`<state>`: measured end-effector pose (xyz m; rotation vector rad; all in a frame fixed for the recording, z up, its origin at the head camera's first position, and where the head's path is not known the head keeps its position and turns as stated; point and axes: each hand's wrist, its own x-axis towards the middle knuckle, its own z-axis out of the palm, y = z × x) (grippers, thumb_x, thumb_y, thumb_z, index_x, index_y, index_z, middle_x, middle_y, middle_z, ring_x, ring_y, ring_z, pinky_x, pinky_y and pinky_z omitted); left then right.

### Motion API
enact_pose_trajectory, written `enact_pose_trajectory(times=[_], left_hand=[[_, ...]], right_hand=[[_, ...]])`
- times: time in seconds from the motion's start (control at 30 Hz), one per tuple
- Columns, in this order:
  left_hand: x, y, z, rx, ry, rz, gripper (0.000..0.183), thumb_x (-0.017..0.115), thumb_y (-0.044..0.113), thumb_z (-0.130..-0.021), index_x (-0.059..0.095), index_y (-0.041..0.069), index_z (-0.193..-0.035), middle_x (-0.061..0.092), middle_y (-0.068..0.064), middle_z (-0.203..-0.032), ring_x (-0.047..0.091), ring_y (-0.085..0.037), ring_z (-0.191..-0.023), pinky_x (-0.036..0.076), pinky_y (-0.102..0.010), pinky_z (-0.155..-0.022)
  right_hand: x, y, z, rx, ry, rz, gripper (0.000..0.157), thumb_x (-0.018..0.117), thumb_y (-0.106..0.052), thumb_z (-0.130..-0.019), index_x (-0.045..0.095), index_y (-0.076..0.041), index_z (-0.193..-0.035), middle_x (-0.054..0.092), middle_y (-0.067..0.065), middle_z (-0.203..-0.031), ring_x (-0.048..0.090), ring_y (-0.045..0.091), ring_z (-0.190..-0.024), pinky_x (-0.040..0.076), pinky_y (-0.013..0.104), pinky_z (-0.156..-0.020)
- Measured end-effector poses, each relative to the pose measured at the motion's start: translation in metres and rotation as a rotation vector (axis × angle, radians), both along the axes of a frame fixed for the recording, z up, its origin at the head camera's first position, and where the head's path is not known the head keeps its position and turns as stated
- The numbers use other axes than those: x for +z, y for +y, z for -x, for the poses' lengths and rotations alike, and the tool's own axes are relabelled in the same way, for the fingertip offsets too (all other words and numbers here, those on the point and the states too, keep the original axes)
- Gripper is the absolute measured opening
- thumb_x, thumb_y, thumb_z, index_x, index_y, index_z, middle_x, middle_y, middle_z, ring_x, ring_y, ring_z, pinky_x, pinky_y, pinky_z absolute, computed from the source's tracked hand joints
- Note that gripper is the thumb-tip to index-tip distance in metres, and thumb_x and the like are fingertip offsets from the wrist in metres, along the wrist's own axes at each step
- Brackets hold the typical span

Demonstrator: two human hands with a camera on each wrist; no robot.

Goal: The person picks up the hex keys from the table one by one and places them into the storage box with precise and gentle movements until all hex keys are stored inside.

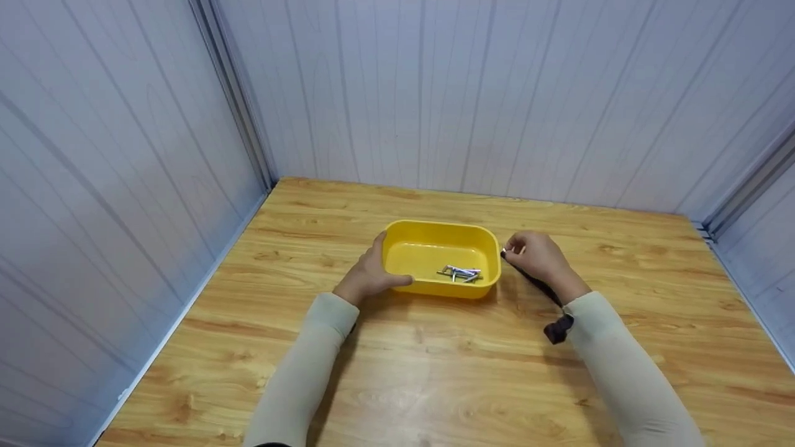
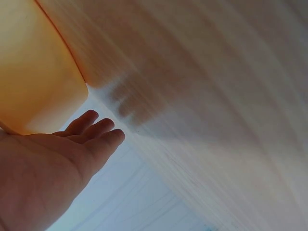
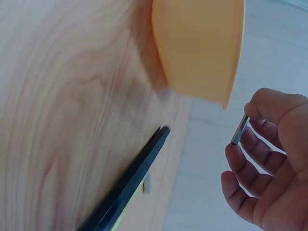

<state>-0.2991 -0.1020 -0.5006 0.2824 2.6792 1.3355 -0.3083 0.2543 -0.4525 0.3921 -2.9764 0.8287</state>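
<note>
A yellow plastic box sits on the wooden table with several small silver metal rods, some bent like hex keys, inside at its near right. My left hand rests against the box's left end, thumb along the near rim and fingers up the left side. In the left wrist view its fingers look nearly straight. Just off the box's right end, my right hand pinches a short metal rod between thumb and fingertip, with the other fingers loosely bent.
A long black object with a yellow-green edge lies below the right hand, with a small grey piece beside it. The wooden table meets pale panel walls at the back and sides.
</note>
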Motion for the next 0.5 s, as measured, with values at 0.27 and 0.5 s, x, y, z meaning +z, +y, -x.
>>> enact_pose_trajectory(times=[0.27,0.5], left_hand=[[-0.001,0.000,0.001,0.004,0.001,0.023,0.121,0.082,0.049,-0.065,0.007,0.019,-0.155,0.049,-0.009,-0.136,0.051,-0.025,-0.110,0.039,-0.041,-0.099],[-0.001,-0.001,0.000,0.009,-0.001,0.047,0.122,0.081,0.053,-0.064,0.007,0.020,-0.155,0.048,-0.011,-0.137,0.051,-0.025,-0.112,0.039,-0.042,-0.100]], right_hand=[[0.003,-0.026,0.001,0.033,-0.033,0.033,0.012,0.064,-0.019,-0.086,0.069,-0.009,-0.092,0.065,0.008,-0.088,0.056,0.022,-0.077,0.046,0.033,-0.068],[0.004,-0.045,0.003,0.055,-0.040,0.040,0.011,0.064,-0.017,-0.086,0.069,-0.008,-0.091,0.065,0.009,-0.087,0.056,0.022,-0.075,0.046,0.030,-0.062]])
